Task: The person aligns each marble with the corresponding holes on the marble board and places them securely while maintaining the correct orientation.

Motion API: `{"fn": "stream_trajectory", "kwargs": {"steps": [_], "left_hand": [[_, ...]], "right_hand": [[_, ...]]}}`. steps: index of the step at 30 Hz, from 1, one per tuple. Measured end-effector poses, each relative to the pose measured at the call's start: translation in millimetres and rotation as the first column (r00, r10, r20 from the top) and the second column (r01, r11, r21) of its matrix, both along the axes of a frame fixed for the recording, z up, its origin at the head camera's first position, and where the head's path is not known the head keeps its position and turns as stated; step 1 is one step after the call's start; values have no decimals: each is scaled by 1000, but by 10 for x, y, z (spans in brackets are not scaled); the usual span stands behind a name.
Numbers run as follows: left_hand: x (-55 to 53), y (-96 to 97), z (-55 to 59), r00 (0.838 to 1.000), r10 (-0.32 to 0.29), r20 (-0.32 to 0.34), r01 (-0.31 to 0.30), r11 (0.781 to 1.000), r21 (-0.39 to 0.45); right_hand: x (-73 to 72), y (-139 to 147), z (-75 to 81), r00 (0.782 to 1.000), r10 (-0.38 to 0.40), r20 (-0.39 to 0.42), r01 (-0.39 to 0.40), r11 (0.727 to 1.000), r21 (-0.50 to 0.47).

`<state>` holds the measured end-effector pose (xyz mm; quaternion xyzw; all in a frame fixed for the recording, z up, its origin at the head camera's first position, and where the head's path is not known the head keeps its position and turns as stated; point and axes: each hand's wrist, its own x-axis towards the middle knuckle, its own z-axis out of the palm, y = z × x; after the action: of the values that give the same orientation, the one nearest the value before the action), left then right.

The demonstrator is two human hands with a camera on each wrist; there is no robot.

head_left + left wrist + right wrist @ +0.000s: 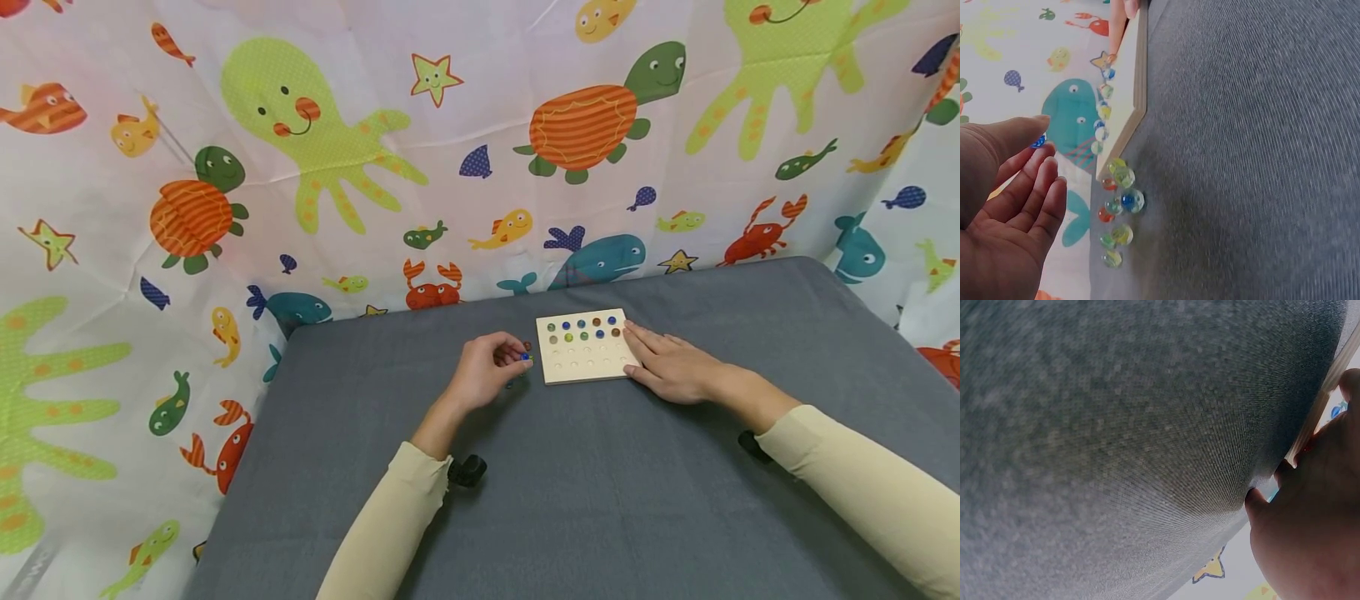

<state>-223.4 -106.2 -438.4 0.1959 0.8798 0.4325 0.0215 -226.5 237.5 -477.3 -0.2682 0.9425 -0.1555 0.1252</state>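
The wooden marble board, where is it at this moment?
In the head view, the wooden marble board lies just right of centre, between the left hand and right hand.

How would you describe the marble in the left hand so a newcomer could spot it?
On the grey cloth lies a pale board. In the head view, the left hand is just left of it. Pick the blue marble pinched there; the other marbles lie on the cloth or sit in the board.

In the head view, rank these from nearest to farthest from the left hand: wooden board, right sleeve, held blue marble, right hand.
1. Blue marble: pinched by the left hand.
2. Wooden board: just to that hand's right.
3. Right hand: at the board's right edge.
4. Right sleeve: farthest right.
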Motion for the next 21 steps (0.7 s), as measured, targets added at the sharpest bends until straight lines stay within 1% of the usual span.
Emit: {"fn": "stream_trajectory", "kwargs": {"steps": [3,6,11,15,21], "left_hand": [[-3,40,-6,1000,-8,-5,8,1000,5],[-4,78,-1,1000,-17,-10,17,1000,7],[-2,141,14,1000,-25,5,25,1000,7],[-1,185,12,999,-33,12,33,999,11],[-12,254,-3,998,-56,3,55,998,31]], "right_hand": [[4,-2,10,1000,2,2,-2,1000,-1],[-5,5,-20,1000,-1,-11,1,1000,-6],[-10,19,-76,999,-8,-33,8,1000,-6],[-11,14,-83,1000,-9,-30,9,1000,-3],[-7,12,-88,999,-20,-32,20,1000,-5]]}}
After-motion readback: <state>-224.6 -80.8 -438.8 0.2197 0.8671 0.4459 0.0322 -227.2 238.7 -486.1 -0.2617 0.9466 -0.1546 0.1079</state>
